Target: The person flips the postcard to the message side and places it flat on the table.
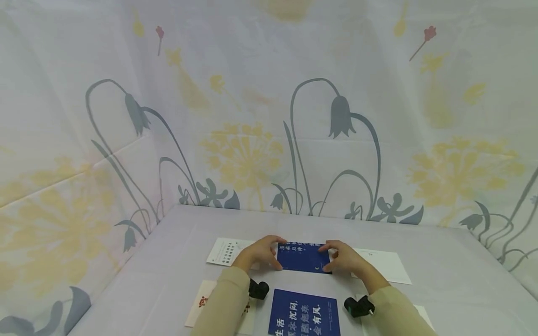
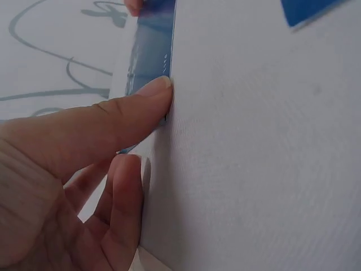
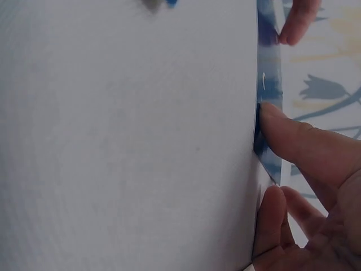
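Observation:
A dark blue card (image 1: pixel 300 260) with white lettering and a small crescent lies between my two hands on the white tabletop. My left hand (image 1: pixel 261 252) grips its left end, thumb at the near corner and a finger at the far one. At the opposite end my right hand (image 1: pixel 345 258) holds it likewise. In the left wrist view the thumb (image 2: pixel 135 110) presses on the near edge of the card (image 2: pixel 151 56). The right wrist view shows the other thumb (image 3: pixel 282 127) against that same edge, with the remaining fingers curled below.
Nearer me lies another blue card (image 1: pixel 307 312) with large white characters. A white card with printed text (image 1: pixel 224 251) is partly behind the left hand, a plain white card (image 1: pixel 384 266) beyond the right. A cream card with red figures (image 1: pixel 201 303) is partly under the left sleeve. Flowered cloth (image 1: pixel 260 140) hangs behind.

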Demonstrator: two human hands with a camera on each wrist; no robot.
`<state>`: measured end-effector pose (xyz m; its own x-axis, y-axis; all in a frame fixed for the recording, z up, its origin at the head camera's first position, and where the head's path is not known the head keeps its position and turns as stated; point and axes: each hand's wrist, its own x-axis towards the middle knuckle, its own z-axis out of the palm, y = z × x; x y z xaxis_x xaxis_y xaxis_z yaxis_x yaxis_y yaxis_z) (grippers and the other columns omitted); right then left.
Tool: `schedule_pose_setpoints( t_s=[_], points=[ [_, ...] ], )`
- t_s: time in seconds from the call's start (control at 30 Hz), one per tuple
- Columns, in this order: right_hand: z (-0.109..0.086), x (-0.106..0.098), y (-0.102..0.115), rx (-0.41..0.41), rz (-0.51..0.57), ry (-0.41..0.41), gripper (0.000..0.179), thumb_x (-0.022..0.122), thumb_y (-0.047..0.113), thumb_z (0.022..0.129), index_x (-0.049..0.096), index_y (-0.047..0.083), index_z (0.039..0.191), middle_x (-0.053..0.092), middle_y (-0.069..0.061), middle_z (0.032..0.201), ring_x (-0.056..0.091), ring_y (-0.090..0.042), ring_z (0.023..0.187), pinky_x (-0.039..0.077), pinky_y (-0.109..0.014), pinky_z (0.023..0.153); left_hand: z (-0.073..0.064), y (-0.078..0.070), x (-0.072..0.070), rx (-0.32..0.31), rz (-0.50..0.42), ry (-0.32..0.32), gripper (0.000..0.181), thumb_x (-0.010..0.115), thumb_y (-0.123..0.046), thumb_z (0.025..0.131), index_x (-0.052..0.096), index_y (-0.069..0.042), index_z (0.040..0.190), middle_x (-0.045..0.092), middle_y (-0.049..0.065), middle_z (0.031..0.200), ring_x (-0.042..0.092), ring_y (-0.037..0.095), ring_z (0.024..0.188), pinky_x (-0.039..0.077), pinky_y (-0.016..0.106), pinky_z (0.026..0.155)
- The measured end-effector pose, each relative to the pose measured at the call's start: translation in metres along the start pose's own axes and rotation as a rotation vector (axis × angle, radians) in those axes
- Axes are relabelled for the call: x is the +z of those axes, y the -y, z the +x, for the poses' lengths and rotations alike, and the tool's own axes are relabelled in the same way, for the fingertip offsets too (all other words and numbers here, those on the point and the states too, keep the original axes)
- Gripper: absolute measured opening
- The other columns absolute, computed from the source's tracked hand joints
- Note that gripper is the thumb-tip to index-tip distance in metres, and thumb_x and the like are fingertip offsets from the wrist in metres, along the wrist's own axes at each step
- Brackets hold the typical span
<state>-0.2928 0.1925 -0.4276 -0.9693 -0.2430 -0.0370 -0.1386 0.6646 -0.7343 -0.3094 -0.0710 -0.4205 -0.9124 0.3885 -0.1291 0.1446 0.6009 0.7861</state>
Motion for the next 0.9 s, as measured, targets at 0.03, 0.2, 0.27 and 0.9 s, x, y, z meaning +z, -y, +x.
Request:
schedule_pose_setpoints(
  t_s=[0.03,0.2,0.27,0.9],
  points=[
    [0.0000,-0.0001,0.0005,-0.009,-0.003,0.005,0.044,0.083,0.003,0.063,0.067,0.004,0.104,0.039,-0.025,0.137,0.052,-0.035,0.102,0.046,-0.047,0.082,0.0002,-0.0001,0.0000,-0.001,0.011,0.000,0.071,0.084,0.003,0.060,0.058,-0.012,0.124,0.051,0.006,0.115,0.051,0.021,0.088,0.044,0.035,0.076],
    [-0.0004,-0.0009,0.0029,-0.019,-0.037,0.013,0.039,0.082,0.004,0.065,0.069,0.004,0.101,0.042,-0.021,0.134,0.051,-0.037,0.104,0.045,-0.049,0.086,0.0021,-0.0010,-0.0006,0.018,0.048,0.007,0.063,0.084,0.003,0.060,0.062,-0.011,0.118,0.045,0.007,0.125,0.051,0.020,0.088,0.044,0.035,0.081],
    [-0.0007,-0.0009,0.0038,-0.021,-0.044,0.012,0.039,0.083,0.004,0.065,0.069,0.004,0.101,0.042,-0.021,0.133,0.051,-0.038,0.104,0.045,-0.050,0.086,0.0032,-0.0013,-0.0008,0.032,0.063,0.014,0.060,0.084,0.003,0.061,0.064,-0.010,0.116,0.044,0.008,0.128,0.051,0.021,0.089,0.044,0.037,0.085],
    [-0.0065,0.0071,0.0062,-0.109,0.033,-0.090,0.045,0.080,-0.010,0.060,0.065,-0.004,0.102,0.034,-0.019,0.130,0.054,-0.023,0.087,0.050,-0.036,0.073,0.0001,0.0008,0.0014,0.052,0.080,-0.014,0.070,0.084,0.001,0.061,0.059,-0.012,0.125,0.041,0.011,0.128,0.050,0.017,0.081,0.044,0.029,0.072]
  ],
)
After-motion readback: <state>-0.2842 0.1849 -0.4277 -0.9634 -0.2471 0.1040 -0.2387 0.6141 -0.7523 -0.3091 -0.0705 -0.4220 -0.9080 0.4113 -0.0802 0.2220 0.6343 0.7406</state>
